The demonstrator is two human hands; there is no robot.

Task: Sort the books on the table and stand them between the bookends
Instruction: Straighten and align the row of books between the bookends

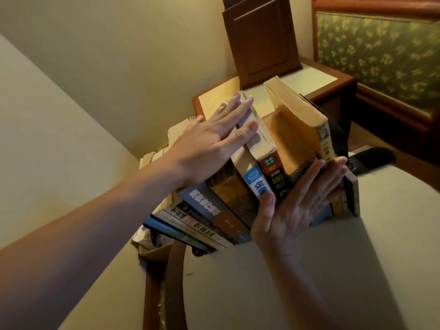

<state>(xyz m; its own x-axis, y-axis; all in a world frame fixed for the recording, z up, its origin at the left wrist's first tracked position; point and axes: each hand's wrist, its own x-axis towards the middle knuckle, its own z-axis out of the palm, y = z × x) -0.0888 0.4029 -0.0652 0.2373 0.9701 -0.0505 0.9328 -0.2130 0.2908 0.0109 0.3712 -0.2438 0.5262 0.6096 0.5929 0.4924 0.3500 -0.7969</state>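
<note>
The pale tabletop (321, 270) fills the view from 3 to 6 o'clock, and the row of books (214, 210) stands on its far edge at the centre, spines toward me, the whole row slumped over toward 9 o'clock. My left hand (214, 141) lies wide and flat on the uppermost leaning volumes, fingers straight and pointing to 1 o'clock, pressing and not gripping. My right hand (292, 206) is spread too, palm turned up. Its thumb rests on the blue-and-white spine (256, 179) and its fingertips touch the foot of the yellowed paperback (300, 115), which tilts toward 11 o'clock across a gap from the red-spined paperback (273, 172). Behind the yellowed one, at 2 o'clock, is a dark upright plate (335, 132), probably a bookend, though I cannot tell for sure. I judge the row heavy as a block and apt to slide or topple together. Each soft cover is light but limp, with old, brittle-looking pages. I would squeeze the block from both ends, low near the spines, and lift the paperback by its spine and fore-edge rather than by a cover.
</note>
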